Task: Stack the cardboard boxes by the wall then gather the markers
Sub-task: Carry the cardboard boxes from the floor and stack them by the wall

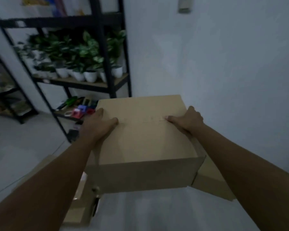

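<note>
I've got 1 box (145,144) up off the floor, carried toward the wall (223,64). My left hand (97,125) grips its left edge, thumb flat on top, fingers wrapped down the side out of view. My right hand (187,121) grips the right edge the same way. Hands sit opposite each other, probably to keep the box level and its top seam closed while I carry it.

Below it, 1 box (212,184) lies on the floor by the wall at right; likely the base of the stack. At lower left there's more cardboard (77,212) on the floor, at least 1 box, maybe 2, too blurred to count.

So stacking is under way, not done. Markers: can't pick them out for sure. The coloured bits (80,110) on the low shelf of the rack (105,47) may be them; count unclear. About 6 white plant pots (90,76) on the shelf above.
</note>
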